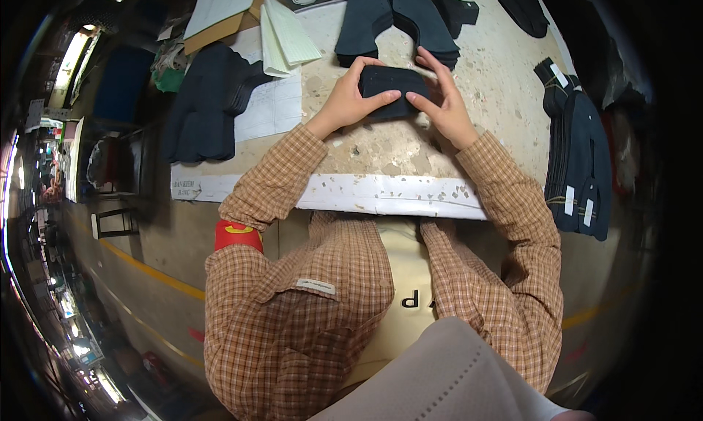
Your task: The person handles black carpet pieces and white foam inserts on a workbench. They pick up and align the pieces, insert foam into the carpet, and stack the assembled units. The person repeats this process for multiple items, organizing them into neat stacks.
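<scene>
Dark fabric stack [387, 106] held between left hand [351, 100] and right hand [448, 107], thumbs on its near face, over the table [388, 154]; can't tell if lifted (underside hidden, left fingertips too). Open, flecked tabletop toward the white front edge [388, 195]; dark cut panels [366, 18] just beyond the stack.

A brown-and-white checked long-sleeved shirt [293, 355], lower centre, bears a small white fabric label [315, 286]; a red armband with a yellow marking [239, 236] sits centre-left. Dark-lettered pale-yellow cloth [403, 256] shows mid-frame; grey, dot-lined cloth [432, 373] at bottom.
</scene>
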The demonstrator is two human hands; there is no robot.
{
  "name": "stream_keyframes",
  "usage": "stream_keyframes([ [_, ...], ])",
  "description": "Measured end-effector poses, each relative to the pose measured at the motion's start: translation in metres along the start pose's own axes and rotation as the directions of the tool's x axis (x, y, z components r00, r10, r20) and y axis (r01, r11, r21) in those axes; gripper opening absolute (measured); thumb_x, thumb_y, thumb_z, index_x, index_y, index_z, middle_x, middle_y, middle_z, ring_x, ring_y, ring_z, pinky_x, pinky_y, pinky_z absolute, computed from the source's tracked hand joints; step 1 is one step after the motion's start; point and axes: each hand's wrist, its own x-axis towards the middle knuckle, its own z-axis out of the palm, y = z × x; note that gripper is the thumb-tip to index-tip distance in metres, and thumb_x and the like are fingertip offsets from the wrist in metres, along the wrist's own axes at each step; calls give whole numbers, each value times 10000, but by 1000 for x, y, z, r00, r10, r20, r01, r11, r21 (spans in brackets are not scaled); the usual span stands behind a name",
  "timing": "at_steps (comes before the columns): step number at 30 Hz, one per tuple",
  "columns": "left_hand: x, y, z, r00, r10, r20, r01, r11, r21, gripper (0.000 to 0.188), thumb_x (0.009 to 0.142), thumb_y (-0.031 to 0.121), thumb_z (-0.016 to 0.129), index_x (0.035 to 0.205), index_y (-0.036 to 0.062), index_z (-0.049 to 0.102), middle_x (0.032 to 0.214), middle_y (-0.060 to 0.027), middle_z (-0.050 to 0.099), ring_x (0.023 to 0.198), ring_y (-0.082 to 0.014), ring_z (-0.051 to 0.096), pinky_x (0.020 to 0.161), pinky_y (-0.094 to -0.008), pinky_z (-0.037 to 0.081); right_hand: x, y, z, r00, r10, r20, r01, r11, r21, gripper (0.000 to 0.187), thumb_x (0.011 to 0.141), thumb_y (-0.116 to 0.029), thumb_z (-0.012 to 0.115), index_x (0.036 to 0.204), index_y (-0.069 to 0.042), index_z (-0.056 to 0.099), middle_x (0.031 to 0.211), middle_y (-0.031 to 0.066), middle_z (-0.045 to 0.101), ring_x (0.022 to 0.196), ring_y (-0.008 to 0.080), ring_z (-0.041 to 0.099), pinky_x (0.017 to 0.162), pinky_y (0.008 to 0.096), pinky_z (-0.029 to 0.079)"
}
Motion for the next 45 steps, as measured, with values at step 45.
stream_keyframes([
  [45,231,3,-217,837,-3,-547,-198,931,-307,326,928,111,593,1218,15,484,918,-106,653,753,-170,647,545,-257,528,-4,-53,-18,932,-341,-125,215,795,-566,206,840,-22,626,1028,-66,697,904,61,543,770,166,549,533,259,413],
])
